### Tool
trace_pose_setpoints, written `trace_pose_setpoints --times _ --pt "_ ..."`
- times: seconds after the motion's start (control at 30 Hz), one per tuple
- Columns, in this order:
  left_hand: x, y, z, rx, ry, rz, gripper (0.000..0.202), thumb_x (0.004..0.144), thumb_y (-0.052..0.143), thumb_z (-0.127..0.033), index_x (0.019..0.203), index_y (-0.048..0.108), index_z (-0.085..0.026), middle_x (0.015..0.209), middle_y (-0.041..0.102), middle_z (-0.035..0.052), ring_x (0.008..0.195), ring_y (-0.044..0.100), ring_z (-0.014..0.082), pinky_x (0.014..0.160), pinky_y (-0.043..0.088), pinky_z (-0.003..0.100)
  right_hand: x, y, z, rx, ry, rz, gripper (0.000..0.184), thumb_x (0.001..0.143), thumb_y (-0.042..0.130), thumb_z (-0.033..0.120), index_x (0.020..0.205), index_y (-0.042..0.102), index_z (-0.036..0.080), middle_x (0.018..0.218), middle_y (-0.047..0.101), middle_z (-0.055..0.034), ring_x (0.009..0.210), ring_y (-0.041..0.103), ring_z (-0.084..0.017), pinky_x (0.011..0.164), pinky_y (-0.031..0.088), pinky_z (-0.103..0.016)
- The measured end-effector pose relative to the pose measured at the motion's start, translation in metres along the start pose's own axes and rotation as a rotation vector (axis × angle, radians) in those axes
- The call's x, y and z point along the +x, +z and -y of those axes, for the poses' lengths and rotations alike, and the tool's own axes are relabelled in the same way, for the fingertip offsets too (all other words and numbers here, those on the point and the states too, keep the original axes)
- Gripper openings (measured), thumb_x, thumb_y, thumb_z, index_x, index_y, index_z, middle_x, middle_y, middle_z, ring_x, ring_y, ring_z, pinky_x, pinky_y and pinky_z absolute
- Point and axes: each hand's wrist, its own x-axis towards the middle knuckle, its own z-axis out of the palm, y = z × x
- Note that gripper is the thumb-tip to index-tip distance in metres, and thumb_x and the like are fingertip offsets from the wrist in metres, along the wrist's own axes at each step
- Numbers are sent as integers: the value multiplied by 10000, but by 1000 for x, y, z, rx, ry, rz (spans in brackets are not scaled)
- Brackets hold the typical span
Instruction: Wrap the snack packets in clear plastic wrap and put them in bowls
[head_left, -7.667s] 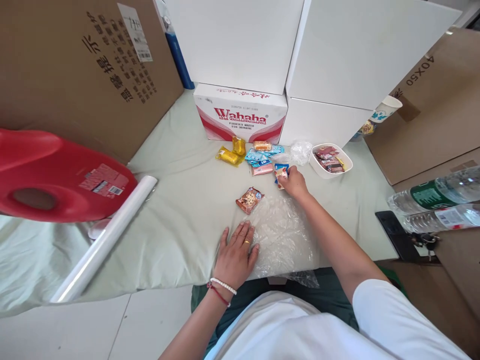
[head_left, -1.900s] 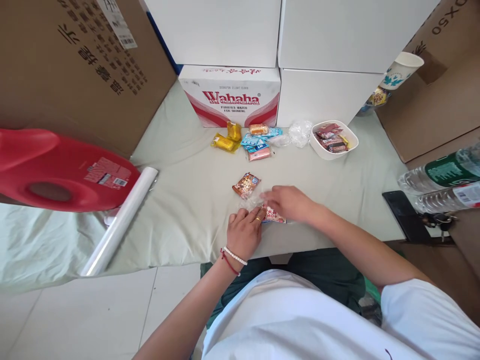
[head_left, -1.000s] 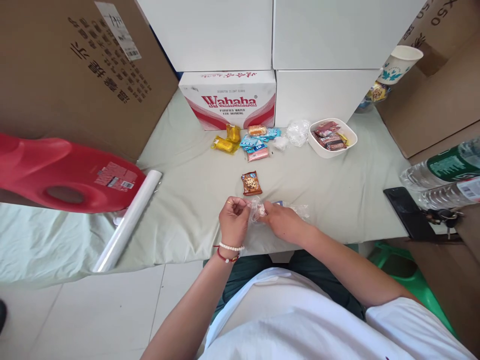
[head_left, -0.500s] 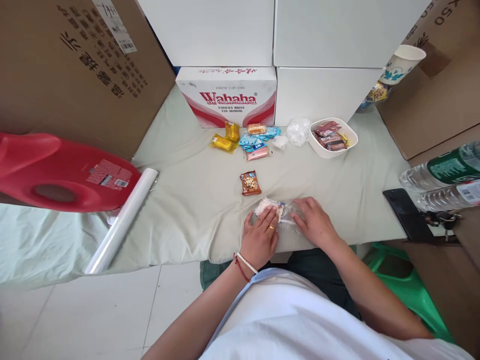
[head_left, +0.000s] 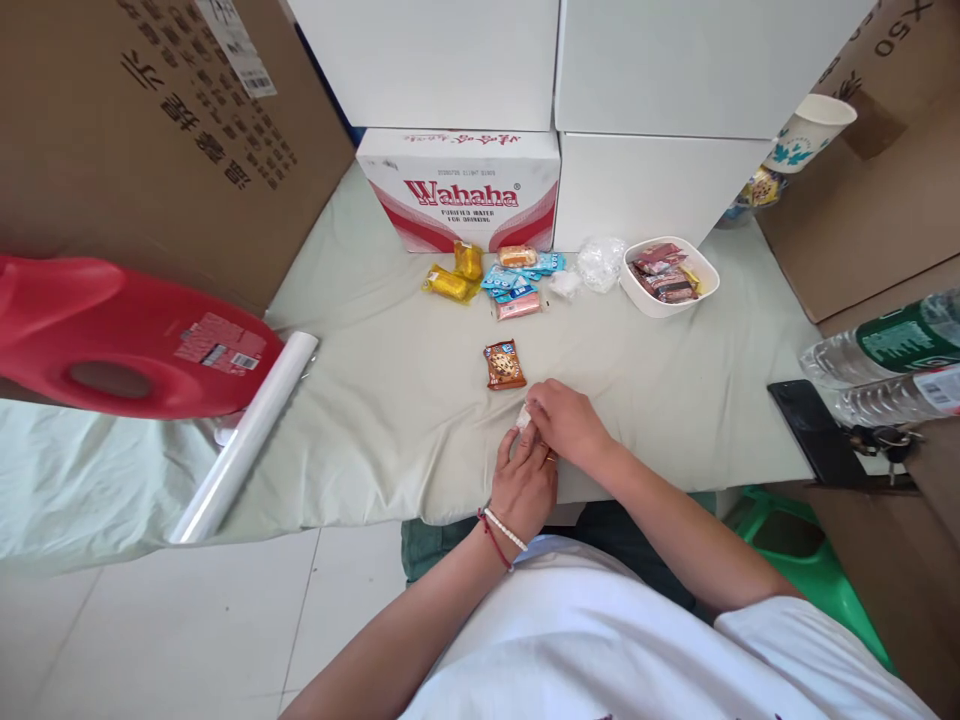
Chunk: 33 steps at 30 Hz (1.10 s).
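My right hand [head_left: 564,424] lies over a small snack wrapped in clear film [head_left: 523,416], of which only a white corner shows at its left edge. My left hand [head_left: 523,483] is just below, fingers laid against the same bundle and partly under the right hand. Both hands rest on the pale green cloth [head_left: 375,400] near its front edge. A brown cookie packet [head_left: 503,364] lies just beyond my hands, apart from them.
Yellow, blue and pink snack packets [head_left: 504,280] lie before the Wahaha box [head_left: 459,188]. A white bowl of packets [head_left: 669,277] sits right, crumpled film [head_left: 601,261] beside it. A film roll [head_left: 244,441] and red jug [head_left: 112,335] are left; a phone [head_left: 812,430] and bottles [head_left: 885,365] right.
The right hand has slid left onto the wrapped snack, covering it and folding in the loose film. The left hand has drawn back slightly beneath it. The cookie packet has not moved.
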Motion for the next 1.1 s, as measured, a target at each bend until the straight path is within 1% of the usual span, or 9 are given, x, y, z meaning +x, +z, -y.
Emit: trace_pose_setpoints --times 0.13,0.3,0.4,0.5,0.57,0.73,0.87,1.0,1.1 --pt "-6 -7 10 -57 -89 -51 266 934 572 -130 1069 782 -221 1201 777 138 1441 525 377 1101 472 583 19 17 28 -51 -22 46 228 1094 400 248 1137 620 209 1162 695 -112 989 651 -217 865 506 -334" --pt "-36 -17 39 -192 78 -309 350 916 556 -84 1182 727 -234 1218 756 115 1346 598 302 1055 562 488 9 41 32 24 -123 -7 219 1087 397 231 1098 612 191 1109 673 -111 950 647 -224 821 499 -328" --pt "-47 -18 47 -85 -75 -447 385 926 588 -118 1289 675 -212 1272 712 146 1286 624 307 1063 541 520 6 52 19 134 -148 -107 191 1069 421 225 1031 606 200 1040 670 -95 914 634 -219 811 489 -321" --pt "-38 -12 47 23 -310 -382 317 965 612 -254 1262 676 -163 1415 623 212 1417 515 394 1143 445 644 7 56 2 329 -169 -216 166 1051 452 250 980 599 218 957 670 -67 914 630 -214 845 490 -324" --pt "-25 -4 45 -23 -361 -290 265 960 624 -304 1175 688 -164 1509 562 219 1510 404 431 1177 398 688 7 57 -5 449 -162 -253 187 1052 443 285 986 608 225 945 673 -57 892 634 -208 841 498 -331" --pt "-3 9 35 -263 -391 -332 265 936 646 -272 1192 654 -205 1418 636 157 1482 460 367 1183 439 622 0 56 -14 770 11 -202 245 1056 439 399 1110 622 245 893 656 -11 638 578 -153 676 509 -308" --pt "1 4 20 -322 -245 -429 358 980 576 -195 1334 622 -233 1285 673 135 1237 641 261 1044 556 464 -17 51 -19 975 90 -173 394 1046 461 579 1175 630 247 902 674 -13 664 587 -160 639 517 -303" --pt "5 1 12 -138 -22 -451 406 941 558 -81 1282 680 -265 1257 693 131 1287 618 292 1037 547 496 -39 47 -29 1020 69 -195 515 1034 441 681 1194 662 244 1190 704 -78 996 661 -204 819 560 -325" --pt "6 1 5 -214 117 -324 560 904 538 -55 1425 611 -247 1321 690 157 1373 585 312 1066 556 526 -50 50 -43 960 119 -172 489 991 543 667 1205 658 243 1192 711 -86 1043 667 -222 873 569 -357"
